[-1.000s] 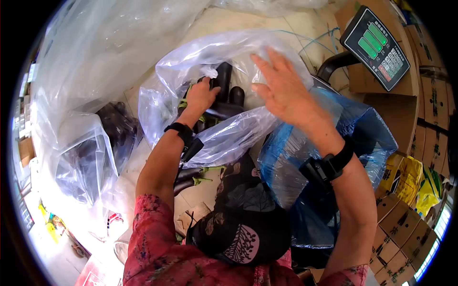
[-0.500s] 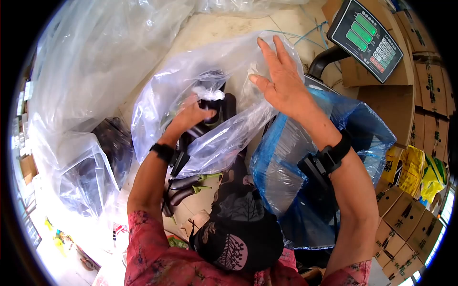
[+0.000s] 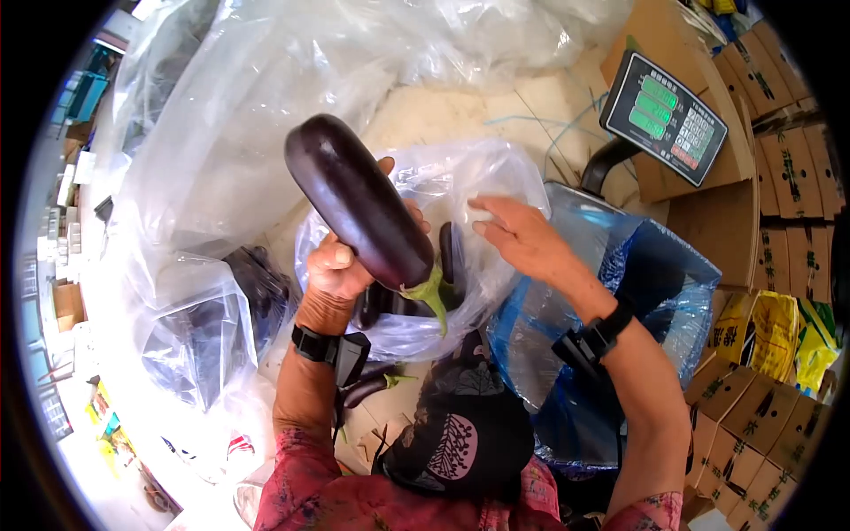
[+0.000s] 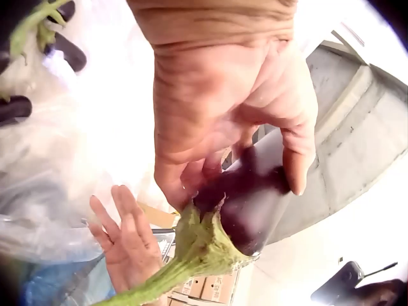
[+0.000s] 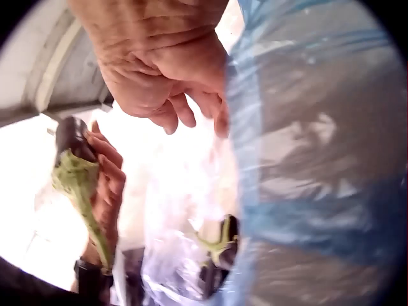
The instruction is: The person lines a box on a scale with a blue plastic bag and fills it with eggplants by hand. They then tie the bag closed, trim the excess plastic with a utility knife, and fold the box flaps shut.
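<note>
My left hand (image 3: 336, 273) grips a large, glossy dark eggplant (image 3: 359, 199), raised over a clear plastic bag (image 3: 407, 341). Its green stem points down toward me. In the left wrist view the thumb and fingers wrap around the eggplant's body (image 4: 252, 197), just behind the leafy cap. More eggplants (image 3: 447, 257) lie inside the clear bag, partly covered by its film. My right hand (image 3: 527, 239) is over the bag's right side, holding nothing, its fingers spread in the left wrist view. A blue plastic bag (image 3: 513, 341) stands beneath my right forearm.
A scale display (image 3: 664, 119) on a black post stands at back right. Stacked cardboard boxes (image 3: 744, 416) and yellow packages (image 3: 757, 332) line the right. On the left is another clear bag of eggplants (image 3: 199, 327). Loose eggplants (image 3: 363, 391) lie on the floor near my knee.
My left hand has come up out of the clear bag with the large eggplant in its grip. The right hand has lowered slightly and stays by the bag's right side.
</note>
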Available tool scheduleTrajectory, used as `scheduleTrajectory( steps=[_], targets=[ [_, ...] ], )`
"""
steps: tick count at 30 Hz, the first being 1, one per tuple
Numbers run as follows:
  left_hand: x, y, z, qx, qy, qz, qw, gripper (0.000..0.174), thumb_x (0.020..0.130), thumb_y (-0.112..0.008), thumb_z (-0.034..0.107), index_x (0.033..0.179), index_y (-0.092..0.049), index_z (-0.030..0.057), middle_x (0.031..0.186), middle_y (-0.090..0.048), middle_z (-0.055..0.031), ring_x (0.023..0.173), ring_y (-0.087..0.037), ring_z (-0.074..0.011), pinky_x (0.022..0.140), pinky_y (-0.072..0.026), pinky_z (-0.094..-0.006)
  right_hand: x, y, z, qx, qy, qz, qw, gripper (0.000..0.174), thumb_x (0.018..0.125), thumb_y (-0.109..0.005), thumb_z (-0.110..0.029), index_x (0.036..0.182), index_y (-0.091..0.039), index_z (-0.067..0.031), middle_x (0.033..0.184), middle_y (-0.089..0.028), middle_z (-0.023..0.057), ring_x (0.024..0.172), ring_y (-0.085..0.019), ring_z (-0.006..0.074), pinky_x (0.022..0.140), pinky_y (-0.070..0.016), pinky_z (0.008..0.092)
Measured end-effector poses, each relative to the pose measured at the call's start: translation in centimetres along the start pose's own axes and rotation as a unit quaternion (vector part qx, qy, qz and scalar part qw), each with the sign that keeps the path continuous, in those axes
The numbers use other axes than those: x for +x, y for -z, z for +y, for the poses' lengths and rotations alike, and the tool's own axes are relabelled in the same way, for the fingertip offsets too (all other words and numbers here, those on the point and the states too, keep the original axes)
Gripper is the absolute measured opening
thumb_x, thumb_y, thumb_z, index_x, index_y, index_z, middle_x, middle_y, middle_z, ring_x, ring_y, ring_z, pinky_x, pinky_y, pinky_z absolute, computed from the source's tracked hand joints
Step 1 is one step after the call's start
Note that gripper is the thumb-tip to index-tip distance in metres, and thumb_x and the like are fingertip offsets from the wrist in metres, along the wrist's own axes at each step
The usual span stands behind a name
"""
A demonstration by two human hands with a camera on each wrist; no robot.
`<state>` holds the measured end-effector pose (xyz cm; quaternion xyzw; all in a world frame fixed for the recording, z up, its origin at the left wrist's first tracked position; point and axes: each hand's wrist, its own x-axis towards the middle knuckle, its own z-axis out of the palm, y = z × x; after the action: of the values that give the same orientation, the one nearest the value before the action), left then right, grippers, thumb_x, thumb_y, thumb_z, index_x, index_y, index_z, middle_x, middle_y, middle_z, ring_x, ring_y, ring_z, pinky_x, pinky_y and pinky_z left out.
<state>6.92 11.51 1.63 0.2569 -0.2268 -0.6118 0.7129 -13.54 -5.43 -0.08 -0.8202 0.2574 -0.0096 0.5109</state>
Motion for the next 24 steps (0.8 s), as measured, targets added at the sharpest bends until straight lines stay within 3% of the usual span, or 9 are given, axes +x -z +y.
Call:
scheduleTrajectory(
  steps=[3,6,9,12,13,16,17,20,24],
  targets=[
    [0.6,-0.8,-0.8,-0.038,-0.013,0.002,0.999,0.113,0.063,-0.083,0.032,0.154,-0.020,0.0079,0.119,-0.057,-0.0258,0.111,-0.059,-0.0377,0.098,-0.0496,-0.0474,-1.7,0.9,-3.7,0.227,-0.055,-0.104,0.967,0.060,0.091,-0.067,-0.024,0.141,-0.043,-0.0021,0.126,-0.061,0.0166,0.115,-0.058,0.0234,0.099,-0.0452,0.0340],
    [1.2,-1.9,-0.8,-0.021,-0.005,-0.003,1.000,0.108,0.064,-0.083,0.027,0.152,-0.024,0.0069,0.130,-0.056,-0.0196,0.119,-0.057,-0.0345,0.107,-0.0421,-0.0473,-3.6,0.4,-7.1,0.329,-0.030,-0.132,0.935,0.063,0.092,-0.068,-0.027,0.142,-0.040,-0.0018,0.120,-0.062,0.0126,0.115,-0.057,0.0202,0.098,-0.0462,0.0350],
    [1.4,-4.1,-1.2,0.084,-0.033,0.083,0.992,0.088,0.072,-0.083,0.027,0.143,-0.036,0.0040,0.126,-0.056,-0.0147,0.118,-0.056,-0.0284,0.104,-0.0437,-0.0432,-4.5,-1.2,-8.0,0.381,0.016,0.018,0.924,0.065,0.086,-0.075,-0.031,0.134,-0.045,0.0013,0.111,-0.062,0.0124,0.101,-0.061,0.0172,0.088,-0.0499,0.0286],
    [1.8,-7.1,-1.3,0.113,-0.070,0.088,0.987,0.080,0.076,-0.082,0.032,0.138,-0.041,0.0033,0.131,-0.054,-0.0145,0.122,-0.053,-0.0277,0.106,-0.0416,-0.0433,-5.4,0.2,-8.0,0.420,-0.034,0.020,0.907,0.059,0.086,-0.075,-0.033,0.129,-0.048,-0.0014,0.102,-0.061,0.0077,0.081,-0.058,0.0100,0.070,-0.0481,0.0235],
    [1.8,-7.8,-1.4,0.103,-0.076,0.085,0.988,0.084,0.075,-0.083,0.034,0.140,-0.040,0.0022,0.134,-0.053,-0.0168,0.124,-0.052,-0.0289,0.108,-0.0398,-0.0438,-5.8,0.5,-7.9,0.445,-0.035,-0.010,0.895,0.049,0.095,-0.064,-0.036,0.130,-0.048,-0.0054,0.098,-0.062,0.0088,0.055,-0.035,0.0025,0.048,-0.0287,0.0174],
    [1.7,-8.7,-1.7,0.054,-0.065,0.058,0.995,0.087,0.076,-0.082,0.037,0.142,-0.038,0.0009,0.138,-0.050,-0.0189,0.126,-0.052,-0.0308,0.108,-0.0412,-0.0463,-7.0,1.9,-6.8,0.599,-0.031,-0.144,0.787,0.054,0.098,-0.053,-0.051,0.127,-0.050,-0.0053,0.096,-0.064,0.0126,0.052,-0.036,0.0034,0.044,-0.0292,0.0183],
    [1.9,-8.5,-2.0,0.036,-0.057,0.045,0.997,0.086,0.077,-0.082,0.036,0.142,-0.037,0.0011,0.138,-0.051,-0.0188,0.125,-0.052,-0.0309,0.107,-0.0423,-0.0468,-7.3,1.9,-6.5,0.580,-0.030,-0.161,0.798,0.062,0.098,-0.042,-0.060,0.126,-0.052,-0.0058,0.095,-0.064,0.0159,0.051,-0.036,0.0037,0.041,-0.0295,0.0191],
    [2.3,-9.4,-2.6,0.024,-0.034,0.033,0.999,0.083,0.078,-0.081,0.034,0.141,-0.038,0.0014,0.134,-0.054,-0.0170,0.121,-0.055,-0.0300,0.103,-0.0463,-0.0474,-8.2,2.2,-6.2,0.638,-0.058,-0.171,0.748,0.061,0.097,-0.045,-0.061,0.124,-0.052,-0.0067,0.092,-0.064,0.0129,0.050,-0.041,0.0050,0.041,-0.0302,0.0173],
    [1.9,-9.8,-2.8,0.114,-0.002,0.058,0.992,0.075,0.079,-0.081,0.034,0.135,-0.043,0.0019,0.124,-0.059,-0.0127,0.115,-0.059,-0.0273,0.098,-0.0500,-0.0460,-10.0,2.1,-6.4,0.583,-0.074,-0.068,0.806,0.057,0.099,-0.042,-0.059,0.123,-0.053,-0.0079,0.096,-0.065,0.0116,0.064,-0.053,0.0090,0.046,-0.0369,0.0192]
  ],
)
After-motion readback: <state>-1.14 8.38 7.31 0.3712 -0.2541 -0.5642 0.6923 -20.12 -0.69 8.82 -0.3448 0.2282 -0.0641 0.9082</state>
